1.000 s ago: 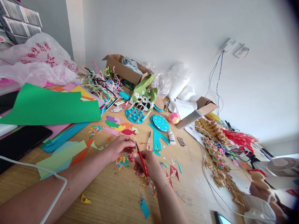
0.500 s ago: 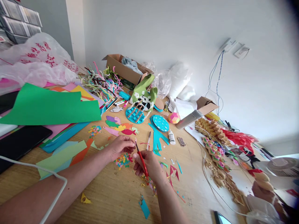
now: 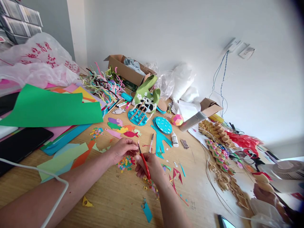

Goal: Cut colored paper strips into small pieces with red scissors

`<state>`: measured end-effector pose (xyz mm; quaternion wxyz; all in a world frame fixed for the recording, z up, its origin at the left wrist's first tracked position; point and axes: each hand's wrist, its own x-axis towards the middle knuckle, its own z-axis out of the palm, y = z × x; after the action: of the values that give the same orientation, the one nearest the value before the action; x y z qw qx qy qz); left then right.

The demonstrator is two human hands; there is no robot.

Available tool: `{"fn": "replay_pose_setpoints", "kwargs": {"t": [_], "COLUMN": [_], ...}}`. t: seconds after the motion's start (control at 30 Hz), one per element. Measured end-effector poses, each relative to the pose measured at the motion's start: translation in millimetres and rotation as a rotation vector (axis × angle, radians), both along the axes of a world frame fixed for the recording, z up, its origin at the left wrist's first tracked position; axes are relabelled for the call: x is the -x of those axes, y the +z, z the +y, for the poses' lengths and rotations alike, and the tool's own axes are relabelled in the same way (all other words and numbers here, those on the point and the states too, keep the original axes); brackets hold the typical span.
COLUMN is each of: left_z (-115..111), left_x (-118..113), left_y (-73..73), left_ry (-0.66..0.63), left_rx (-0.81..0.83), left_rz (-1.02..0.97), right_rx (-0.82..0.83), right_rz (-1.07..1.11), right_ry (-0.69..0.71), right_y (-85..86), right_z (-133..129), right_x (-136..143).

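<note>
My left hand (image 3: 123,150) is closed in a pinch just beyond the tip of the red-handled scissors (image 3: 145,166). A tiny pale piece (image 3: 138,143) shows at its fingertips, too small to name. My right hand (image 3: 150,167) is wrapped around the scissors, their narrow dark end pointing away from me toward the pinch. Below the hands lie colourful paper dots (image 3: 126,163), and small paper scraps (image 3: 152,186) lie partly under my right wrist. Paper fish (image 3: 130,134) in several colours rest just beyond my left hand.
Farther back stand blue ovals (image 3: 162,125), a glue bottle (image 3: 174,139), a silver flask (image 3: 193,121) and a green panda bag (image 3: 146,98). Coloured sheets (image 3: 54,107) cover the left side. A white cable (image 3: 60,196) crosses my left forearm. At far right another person's hand (image 3: 266,191) shows.
My hands and the scissors stay almost in place, with only slight finger movement. At the far right, the other person's hand has shifted a little.
</note>
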<state>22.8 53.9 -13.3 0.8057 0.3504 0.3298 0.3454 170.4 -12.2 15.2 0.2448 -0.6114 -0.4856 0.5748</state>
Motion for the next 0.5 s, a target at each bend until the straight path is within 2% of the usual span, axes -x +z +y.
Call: {"fn": "replay_pose_setpoints", "kwargs": {"t": [0.2, 0.5], "left_z": [0.2, 0.8], "left_x": [0.0, 1.8], "left_y": [-0.8, 1.9], "left_ry": [-0.005, -0.010], "left_rx": [-0.004, -0.025], "left_rz": [-0.006, -0.014], "right_rx": [-0.001, 0.028], "right_rz": [-0.011, -0.002], "right_ry": [0.002, -0.012], "right_y": [5.5, 5.1], "right_z": [-0.2, -0.5], "right_x": [2.1, 2.1]}}
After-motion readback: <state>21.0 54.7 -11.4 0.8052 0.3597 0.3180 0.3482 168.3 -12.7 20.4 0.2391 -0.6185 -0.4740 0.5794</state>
